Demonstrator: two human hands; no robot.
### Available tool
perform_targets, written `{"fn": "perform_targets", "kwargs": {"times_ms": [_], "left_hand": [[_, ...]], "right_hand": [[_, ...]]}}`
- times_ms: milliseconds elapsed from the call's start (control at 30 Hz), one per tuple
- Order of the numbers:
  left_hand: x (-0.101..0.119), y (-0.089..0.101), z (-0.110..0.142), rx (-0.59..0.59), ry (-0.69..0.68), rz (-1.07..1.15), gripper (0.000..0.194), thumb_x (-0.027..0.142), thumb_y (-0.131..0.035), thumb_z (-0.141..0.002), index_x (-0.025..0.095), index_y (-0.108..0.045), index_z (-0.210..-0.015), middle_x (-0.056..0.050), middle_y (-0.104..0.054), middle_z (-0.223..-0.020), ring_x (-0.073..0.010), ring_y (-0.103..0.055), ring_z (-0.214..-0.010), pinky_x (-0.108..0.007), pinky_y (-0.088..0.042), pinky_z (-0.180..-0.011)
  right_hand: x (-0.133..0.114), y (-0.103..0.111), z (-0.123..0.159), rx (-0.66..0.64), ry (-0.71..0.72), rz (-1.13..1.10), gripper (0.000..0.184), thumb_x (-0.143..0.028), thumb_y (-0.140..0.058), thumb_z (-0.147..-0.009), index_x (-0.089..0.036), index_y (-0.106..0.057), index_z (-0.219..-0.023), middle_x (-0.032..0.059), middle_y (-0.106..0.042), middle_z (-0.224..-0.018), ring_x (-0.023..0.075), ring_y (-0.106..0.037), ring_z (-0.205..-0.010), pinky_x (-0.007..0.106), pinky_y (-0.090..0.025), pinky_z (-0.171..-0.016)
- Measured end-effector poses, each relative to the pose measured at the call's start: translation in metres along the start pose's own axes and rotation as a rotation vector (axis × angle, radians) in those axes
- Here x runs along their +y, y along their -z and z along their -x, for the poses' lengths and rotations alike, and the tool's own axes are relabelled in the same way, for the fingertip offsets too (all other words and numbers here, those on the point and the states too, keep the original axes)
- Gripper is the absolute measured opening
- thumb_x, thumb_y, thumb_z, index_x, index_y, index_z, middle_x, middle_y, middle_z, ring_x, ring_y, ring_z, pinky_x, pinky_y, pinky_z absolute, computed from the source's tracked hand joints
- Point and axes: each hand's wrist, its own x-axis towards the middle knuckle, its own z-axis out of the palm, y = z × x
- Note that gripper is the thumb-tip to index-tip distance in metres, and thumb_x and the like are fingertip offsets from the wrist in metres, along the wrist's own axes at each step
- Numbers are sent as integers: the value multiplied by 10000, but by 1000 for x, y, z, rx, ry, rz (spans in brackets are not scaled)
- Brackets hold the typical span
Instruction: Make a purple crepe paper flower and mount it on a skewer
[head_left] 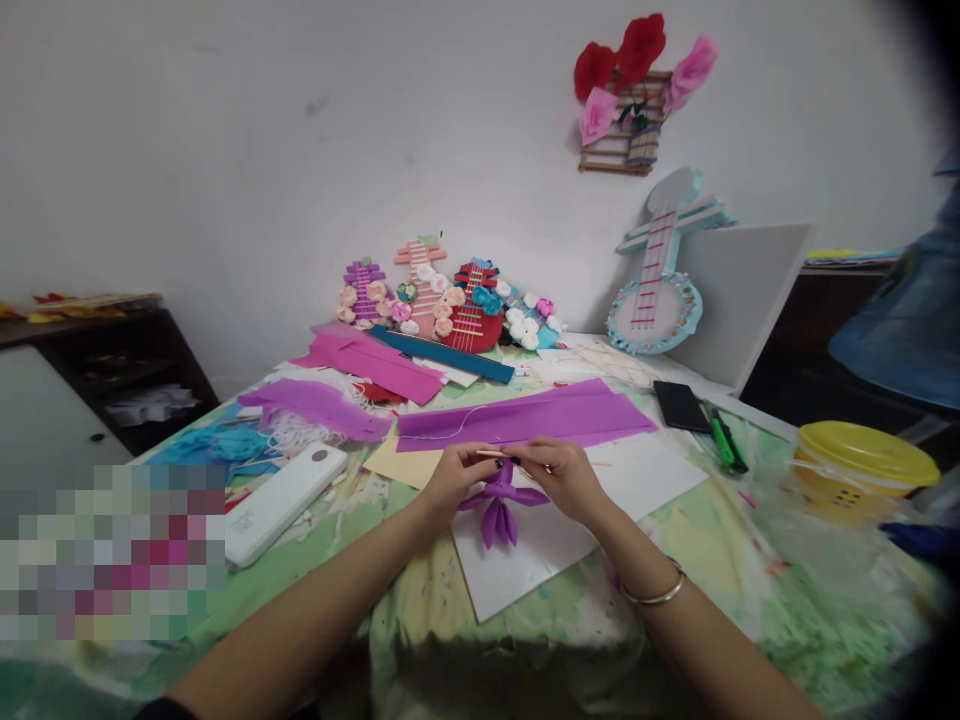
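My left hand (455, 476) and my right hand (564, 477) meet over a white sheet (525, 560) at the table's middle. Both are closed in a pinch on a thin wooden stick (491, 454), with a folded purple paper flower (501, 505) gathered under it, its petals hanging toward me. A silver bangle (660, 592) sits on my right wrist. Just beyond my hands lies a long strip of purple crepe paper (525, 418) with a white thread across it.
A white power bank (281, 500) lies to the left, with more purple and pink crepe (322, 405) behind it. Paper guitars with flowers (450, 305) lean on the wall. A black phone (680, 405), green markers (724, 440) and a yellow lidded tub (862, 460) are at right.
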Motion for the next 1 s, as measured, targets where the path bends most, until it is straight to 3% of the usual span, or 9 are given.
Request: {"fn": "perform_targets", "kwargs": {"times_ms": [200,400,633,1000], "left_hand": [[-2,0,-2,16,-75,-84,279,384,-690,-715,106,-696,-717,2,-577,-563,-85,-481,-526,-200,-383,-516],[-3,1,-4,44,-106,-146,216,316,-690,-708,121,-732,-791,-36,-665,-666,-117,-557,-604,-215,-429,-572],[-2,2,-3,43,-108,-186,204,242,-708,-661,129,-747,-827,-74,-728,-776,-154,-632,-688,-231,-476,-626],[1,1,-3,53,-139,-192,253,327,-730,-647,115,-737,-784,-75,-720,-731,-156,-632,-644,-232,-480,-586]], "right_hand": [[-1,-3,1,39,38,37,227,-232,-537,-877,-234,-722,-1009,41,-704,-833,131,-631,-693,218,-461,-592],[-1,-7,1,99,2,60,180,-261,-576,-863,-235,-718,-970,43,-717,-849,144,-639,-742,232,-474,-653],[-4,-6,1,118,-80,293,188,-345,-630,-824,-187,-699,-749,20,-652,-666,127,-562,-613,223,-362,-559],[-10,-5,3,89,-63,336,219,-309,-559,-867,-186,-695,-746,19,-625,-649,113,-544,-596,218,-324,-561]]}}
